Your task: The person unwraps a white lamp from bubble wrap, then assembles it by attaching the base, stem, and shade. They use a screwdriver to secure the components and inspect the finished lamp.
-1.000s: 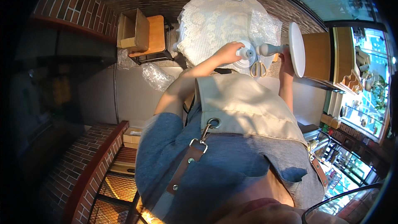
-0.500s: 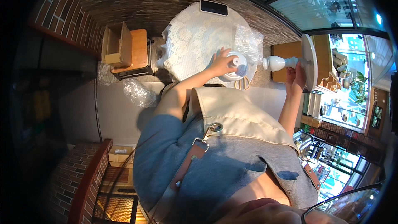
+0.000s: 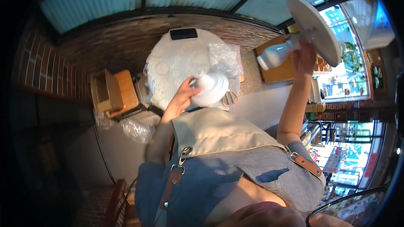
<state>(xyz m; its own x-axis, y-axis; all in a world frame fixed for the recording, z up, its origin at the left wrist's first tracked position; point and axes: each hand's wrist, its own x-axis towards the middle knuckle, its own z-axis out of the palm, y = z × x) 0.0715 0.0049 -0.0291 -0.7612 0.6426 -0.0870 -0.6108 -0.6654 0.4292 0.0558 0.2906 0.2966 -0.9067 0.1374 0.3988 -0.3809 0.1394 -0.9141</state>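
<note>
My left hand [image 3: 182, 100] grips a white, stepped round base [image 3: 213, 89] by its edge, over the near part of the table. The base is tilted, with a small knob toward the far side. Up at the right, my right hand [image 3: 304, 58] is closed round the stem of a white pedestal stand [image 3: 278, 54]. Its wide round plate [image 3: 309, 21] faces right and the bulbous stem end points left, apart from the base. Scissors [image 3: 230, 99] with pale handles lie beside the base at the table's near edge.
A lace cloth covers the round table [image 3: 166, 61], which bears a dark-screened device [image 3: 183, 34] and bubble wrap [image 3: 225, 62]. At left, a cardboard box [image 3: 104, 92] sits on a wooden stool [image 3: 127, 87]; more bubble wrap [image 3: 137, 131] lies below. A wooden cabinet [image 3: 275, 69] stands right.
My right hand has raised the pedestal stand and tilted it. My left hand has shifted from the top of the base to its edge, and the base is now tilted. The whole view has shifted.
</note>
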